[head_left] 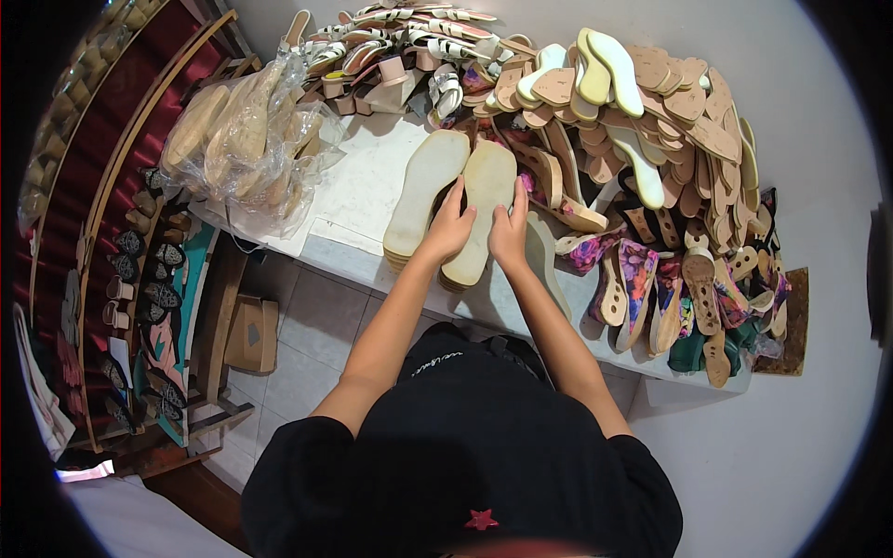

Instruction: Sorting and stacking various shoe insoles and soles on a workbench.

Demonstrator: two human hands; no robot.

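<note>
Two stacks of pale cream shoe soles stand side by side on the white table (pixel 344 256) in front of me. My left hand (pixel 450 229) and my right hand (pixel 508 232) press from either side on the right stack of soles (pixel 489 177), fingers pointing away from me along its edges. Just left of my left hand is the other stack of soles (pixel 419 191), with nothing holding it. A single pale sole (pixel 544 256) lies flat beside my right hand, partly covered by my forearm.
A clear plastic bag of soles (pixel 242 139) sits at the left. Tan insoles (pixel 684 112) are heaped at the back right, above floral wedge soles (pixel 637 279). Strappy sandals (pixel 400 42) fill the back. Shoe shelves (pixel 139 279) stand left; a cardboard box (pixel 251 335) is on the floor.
</note>
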